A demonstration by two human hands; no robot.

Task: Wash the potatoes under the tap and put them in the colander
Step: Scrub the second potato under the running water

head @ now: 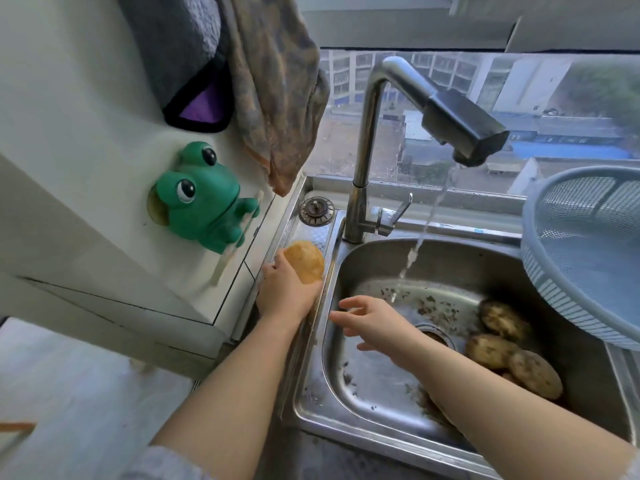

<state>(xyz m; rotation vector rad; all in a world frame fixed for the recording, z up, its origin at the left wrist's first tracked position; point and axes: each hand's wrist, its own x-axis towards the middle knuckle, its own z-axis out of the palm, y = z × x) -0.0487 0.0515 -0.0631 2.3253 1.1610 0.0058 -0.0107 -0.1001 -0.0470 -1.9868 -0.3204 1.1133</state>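
So, left hand (284,292) wraps a clean potato (306,259) at the left rim of the sink (363,382), while right hand (370,320) hangs spread over its basin. Three-ish muddy potatoes (502,344) sit in the sink's right side, colander (588,258) just beyond. Risk: let go there, that potato rolls down into the grit.

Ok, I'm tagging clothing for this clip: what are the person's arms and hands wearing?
The left hand and right hand are bare: no gloves, rings or watch visible. Both forearms are uncovered; a pale grey-blue sleeve shows near the left elbow.
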